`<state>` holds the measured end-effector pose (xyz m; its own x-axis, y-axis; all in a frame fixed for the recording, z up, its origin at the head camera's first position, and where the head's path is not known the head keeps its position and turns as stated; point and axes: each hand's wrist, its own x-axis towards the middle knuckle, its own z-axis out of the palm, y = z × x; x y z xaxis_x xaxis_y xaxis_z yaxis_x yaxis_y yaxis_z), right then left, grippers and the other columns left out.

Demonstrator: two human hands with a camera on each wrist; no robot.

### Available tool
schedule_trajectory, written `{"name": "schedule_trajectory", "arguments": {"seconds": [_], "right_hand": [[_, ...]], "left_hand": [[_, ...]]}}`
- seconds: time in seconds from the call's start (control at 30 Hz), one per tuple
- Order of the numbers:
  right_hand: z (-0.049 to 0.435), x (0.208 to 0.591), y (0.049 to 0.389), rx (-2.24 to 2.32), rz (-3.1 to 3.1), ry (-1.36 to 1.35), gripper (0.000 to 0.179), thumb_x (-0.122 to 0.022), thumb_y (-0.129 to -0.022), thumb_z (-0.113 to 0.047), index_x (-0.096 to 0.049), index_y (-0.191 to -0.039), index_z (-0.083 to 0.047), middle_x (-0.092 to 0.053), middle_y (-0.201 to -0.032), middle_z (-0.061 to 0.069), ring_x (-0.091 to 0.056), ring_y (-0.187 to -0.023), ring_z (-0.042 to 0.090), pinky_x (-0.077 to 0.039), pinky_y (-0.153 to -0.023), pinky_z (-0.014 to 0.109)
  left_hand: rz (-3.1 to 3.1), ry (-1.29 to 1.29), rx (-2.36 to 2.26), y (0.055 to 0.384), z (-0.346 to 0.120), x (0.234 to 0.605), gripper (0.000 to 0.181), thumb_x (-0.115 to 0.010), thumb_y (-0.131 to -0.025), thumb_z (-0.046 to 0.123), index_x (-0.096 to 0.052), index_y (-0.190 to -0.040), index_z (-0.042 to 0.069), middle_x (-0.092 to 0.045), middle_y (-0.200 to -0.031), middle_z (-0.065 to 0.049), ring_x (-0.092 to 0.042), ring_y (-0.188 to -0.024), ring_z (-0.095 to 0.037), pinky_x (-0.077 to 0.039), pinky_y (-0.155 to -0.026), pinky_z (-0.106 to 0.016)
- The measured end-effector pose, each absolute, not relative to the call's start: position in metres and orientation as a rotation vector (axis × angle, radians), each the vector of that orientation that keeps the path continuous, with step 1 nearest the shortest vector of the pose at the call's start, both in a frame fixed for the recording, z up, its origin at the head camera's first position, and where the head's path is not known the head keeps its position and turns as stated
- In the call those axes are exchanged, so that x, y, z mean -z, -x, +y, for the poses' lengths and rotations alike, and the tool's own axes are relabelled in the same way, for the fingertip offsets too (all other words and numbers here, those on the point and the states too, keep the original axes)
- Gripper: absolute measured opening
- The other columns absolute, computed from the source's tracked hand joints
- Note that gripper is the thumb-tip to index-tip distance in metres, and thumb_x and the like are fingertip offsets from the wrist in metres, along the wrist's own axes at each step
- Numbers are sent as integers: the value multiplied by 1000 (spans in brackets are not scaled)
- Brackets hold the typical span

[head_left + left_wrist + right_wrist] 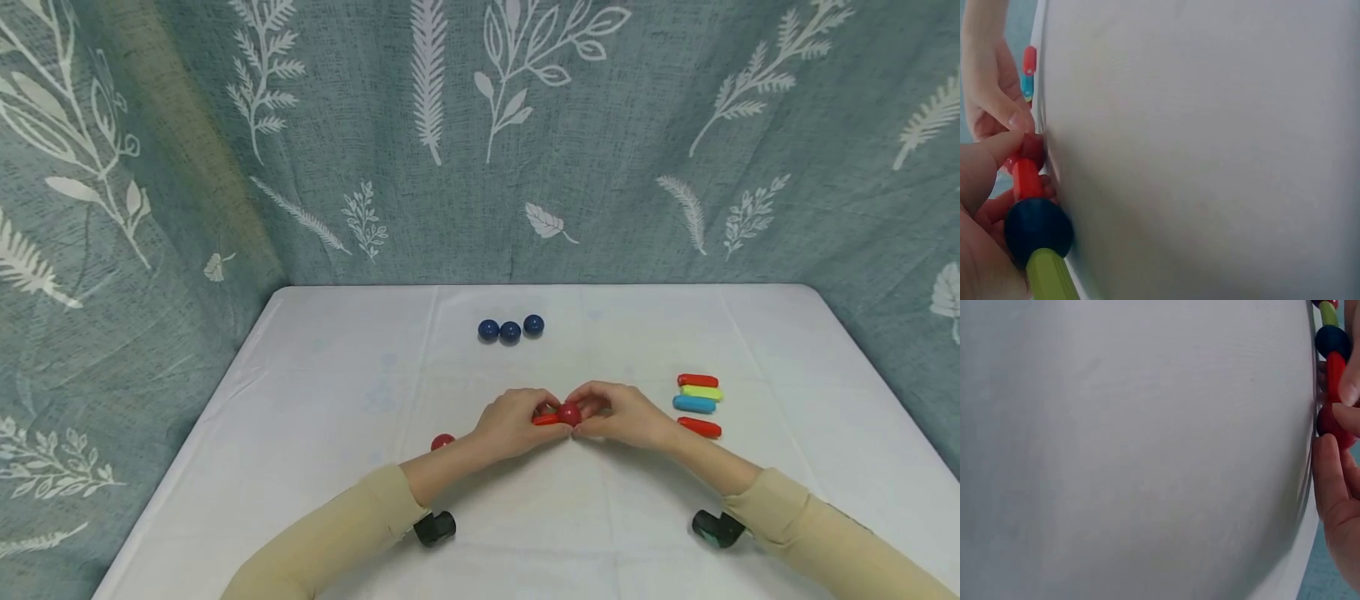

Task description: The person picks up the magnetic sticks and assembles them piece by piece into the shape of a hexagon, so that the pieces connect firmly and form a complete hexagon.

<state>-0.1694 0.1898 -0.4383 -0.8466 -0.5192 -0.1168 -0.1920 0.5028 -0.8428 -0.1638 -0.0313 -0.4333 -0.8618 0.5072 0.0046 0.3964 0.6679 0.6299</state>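
Between the hands lies a chain of balls and rods above the white table. My left hand (510,423) grips it around a red rod (546,420) and a dark blue ball (1039,232). At the chain's right end, the fingers of my right hand (624,417) pinch a red ball (569,414), which meets the end of the red rod. A yellow-green rod (1051,276) runs on from the blue ball, toward another red ball (442,441) partly hidden behind the left forearm. In the head view the left hand covers the blue ball.
Beyond the hands, three dark blue balls (510,332) sit on the white-covered table (337,375). Right of the right hand lie a blue rod (694,404), a yellow rod (701,392) and two red rods (700,427). A patterned green curtain (480,208) hangs behind.
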Motion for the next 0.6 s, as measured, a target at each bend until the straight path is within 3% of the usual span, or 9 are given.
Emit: {"name": "schedule_trajectory", "arguments": {"seconds": [0.17,0.33,0.47,0.6], "right_hand": [[213,429,172,1214,2533,635,29,-72,-88,-13,-65,-116,-7,-67,-98,0,-61,-92,18,-52,-76,25],[262,413,179,1031,2793,644,20,-69,-90,-10,-69,-110,-6,-68,-104,5,-63,-95,23,-54,-80,34],[297,403,182,863,2889,489,22,-68,-92,-14,-69,-110,-3,-67,-106,14,-61,-97,32,-53,-79,45],[317,402,185,802,2870,337,28,-68,-92,-20,-68,-111,0,-66,-106,17,-58,-96,35,-52,-74,42]], "left_hand": [[2700,-750,-954,165,-31,436,36,-77,-84,39,-72,-109,13,-57,-75,10,-51,-69,-8,-41,-59,-22],[2688,-754,-941,163,-36,436,37,-76,-84,39,-71,-110,13,-58,-77,10,-51,-72,-8,-41,-62,-22],[2686,-752,-939,162,-40,436,37,-76,-84,39,-71,-110,13,-60,-80,9,-52,-74,-9,-43,-64,-22],[2685,-746,-944,162,-42,437,37,-76,-84,39,-71,-110,13,-61,-82,9,-52,-74,-9,-43,-65,-23]]}}
